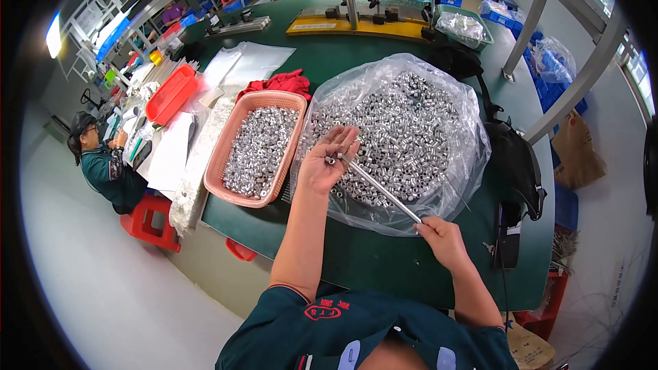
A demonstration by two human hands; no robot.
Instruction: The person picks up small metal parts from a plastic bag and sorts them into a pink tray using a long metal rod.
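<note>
My left hand (327, 163) is turned palm up over the near left edge of a clear plastic bag, its fingers loosely curled. A few small metal sleeves (330, 160) lie in that palm. My right hand (441, 238) is closed round the near end of a thin shiny metal rod (382, 189). The rod slants up and left, and its far end meets the sleeves at my left palm. Beneath both, the opened plastic bag (476, 138) holds a heap of loose metal sleeves (404, 130). Left of it, a pink plastic basket (216, 168) contains more small metal pieces.
A red cloth (284, 83) lies behind the basket. At the back of the green table (384, 260) stands a press on a yellow base (315, 26). On the right are a black bag (515, 161) and a phone (508, 229). A co-worker (103, 161) sits at far left.
</note>
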